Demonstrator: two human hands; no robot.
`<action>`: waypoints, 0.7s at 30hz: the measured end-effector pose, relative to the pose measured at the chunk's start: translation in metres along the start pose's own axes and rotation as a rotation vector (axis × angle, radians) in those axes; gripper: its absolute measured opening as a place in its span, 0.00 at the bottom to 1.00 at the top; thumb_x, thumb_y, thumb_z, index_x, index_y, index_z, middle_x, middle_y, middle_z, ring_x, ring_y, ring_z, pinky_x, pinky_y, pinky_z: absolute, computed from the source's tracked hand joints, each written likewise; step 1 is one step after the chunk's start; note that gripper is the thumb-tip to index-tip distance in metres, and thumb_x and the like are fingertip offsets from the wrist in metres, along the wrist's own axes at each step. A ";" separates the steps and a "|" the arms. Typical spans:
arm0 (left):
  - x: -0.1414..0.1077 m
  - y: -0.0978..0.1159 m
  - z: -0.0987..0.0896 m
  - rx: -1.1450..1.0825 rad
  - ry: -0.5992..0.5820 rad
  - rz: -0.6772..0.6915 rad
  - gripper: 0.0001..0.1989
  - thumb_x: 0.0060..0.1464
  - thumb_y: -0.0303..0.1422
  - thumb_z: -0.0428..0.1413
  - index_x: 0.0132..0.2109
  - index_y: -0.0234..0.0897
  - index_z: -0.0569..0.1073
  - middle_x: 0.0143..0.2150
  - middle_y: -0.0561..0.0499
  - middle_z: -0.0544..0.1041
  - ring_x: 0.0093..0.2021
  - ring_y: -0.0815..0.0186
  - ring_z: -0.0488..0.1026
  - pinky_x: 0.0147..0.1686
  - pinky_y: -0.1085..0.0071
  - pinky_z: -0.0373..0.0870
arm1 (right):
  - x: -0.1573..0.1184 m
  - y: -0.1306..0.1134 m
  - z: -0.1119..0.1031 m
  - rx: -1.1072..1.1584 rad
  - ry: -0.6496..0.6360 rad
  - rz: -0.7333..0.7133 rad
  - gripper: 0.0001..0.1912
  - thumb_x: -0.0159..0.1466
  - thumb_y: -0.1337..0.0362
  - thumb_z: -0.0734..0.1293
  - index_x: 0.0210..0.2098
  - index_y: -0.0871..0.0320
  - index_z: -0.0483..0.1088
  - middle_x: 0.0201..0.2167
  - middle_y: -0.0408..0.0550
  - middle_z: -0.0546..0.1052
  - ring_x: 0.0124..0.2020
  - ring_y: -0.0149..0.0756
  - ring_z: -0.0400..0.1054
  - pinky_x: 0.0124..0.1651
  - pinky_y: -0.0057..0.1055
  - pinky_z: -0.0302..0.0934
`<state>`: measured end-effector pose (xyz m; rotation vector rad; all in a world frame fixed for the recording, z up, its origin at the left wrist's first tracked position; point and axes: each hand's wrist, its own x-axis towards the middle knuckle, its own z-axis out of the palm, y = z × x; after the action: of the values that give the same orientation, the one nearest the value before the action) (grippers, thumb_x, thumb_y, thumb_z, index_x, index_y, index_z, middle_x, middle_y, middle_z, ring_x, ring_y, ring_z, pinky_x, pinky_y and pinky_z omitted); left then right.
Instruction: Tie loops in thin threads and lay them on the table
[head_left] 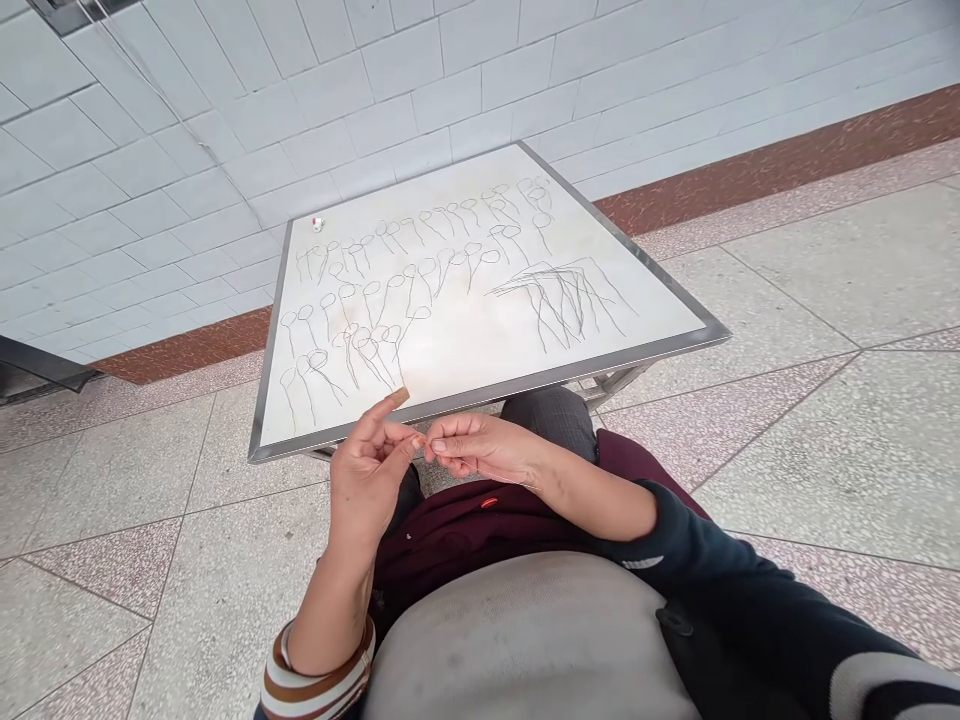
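My left hand [367, 475] pinches with thumb and a finger, its forefinger stretched out with a tan covering at the tip. Against it, fingertip to fingertip, my right hand [484, 447] is closed in a pinch too. A thin wire [517, 484] shows faintly below the right palm; its end between the fingertips is too small to make out. Both hands are over my lap, just off the table's near edge. On the white tabletop lie rows of thin wires with looped ends [367, 345]. To their right is a loose pile of straighter, bent wires [566, 295].
The white table [465, 355] has a grey metal rim and stands close to a tiled wall [420, 90]. A small white and red object [318, 224] sits at its far left corner. My knee [551, 425] is under the near edge. Speckled stone floor [247, 560] surrounds the table.
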<state>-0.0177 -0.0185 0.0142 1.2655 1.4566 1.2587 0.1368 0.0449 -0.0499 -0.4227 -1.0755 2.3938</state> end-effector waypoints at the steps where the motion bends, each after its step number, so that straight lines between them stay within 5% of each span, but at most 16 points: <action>1: 0.000 0.000 0.000 -0.005 0.001 -0.002 0.25 0.50 0.31 0.62 0.56 0.38 0.70 0.29 0.55 0.77 0.31 0.70 0.73 0.35 0.73 0.68 | 0.000 0.000 -0.001 -0.013 -0.011 -0.003 0.12 0.56 0.58 0.73 0.32 0.62 0.75 0.24 0.40 0.68 0.24 0.22 0.57 0.26 0.21 0.52; 21: -0.002 0.002 -0.007 0.021 0.069 0.012 0.23 0.50 0.31 0.63 0.55 0.40 0.73 0.30 0.55 0.77 0.31 0.71 0.72 0.36 0.74 0.68 | -0.005 -0.006 -0.009 -0.126 -0.147 0.009 0.11 0.60 0.60 0.71 0.38 0.61 0.76 0.25 0.40 0.66 0.24 0.23 0.57 0.28 0.22 0.55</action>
<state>-0.0243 -0.0214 0.0171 1.2577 1.5167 1.3091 0.1469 0.0511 -0.0511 -0.2983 -1.2968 2.4041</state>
